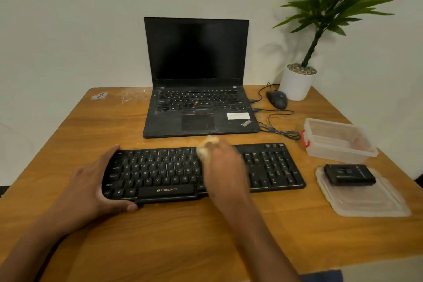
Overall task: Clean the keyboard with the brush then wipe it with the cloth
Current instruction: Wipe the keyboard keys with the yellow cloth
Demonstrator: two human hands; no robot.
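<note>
Black keyboard (203, 171) lies across the near middle of the wooden surface (68, 135). Left hand (96, 183) clasps its left end, fingers on the far edge, thumb on the near edge. Right hand (223, 165), blurred, is curled around a pale cloth (206, 147) pressed on the upper key rows.

Keyboard (203, 173) at counter (160, 236) front, laptop (196, 89) behind it, mouse (277, 99) & plant pot (296, 84) back right, tub (338, 139) right w/ lid (366, 199) in front.
</note>
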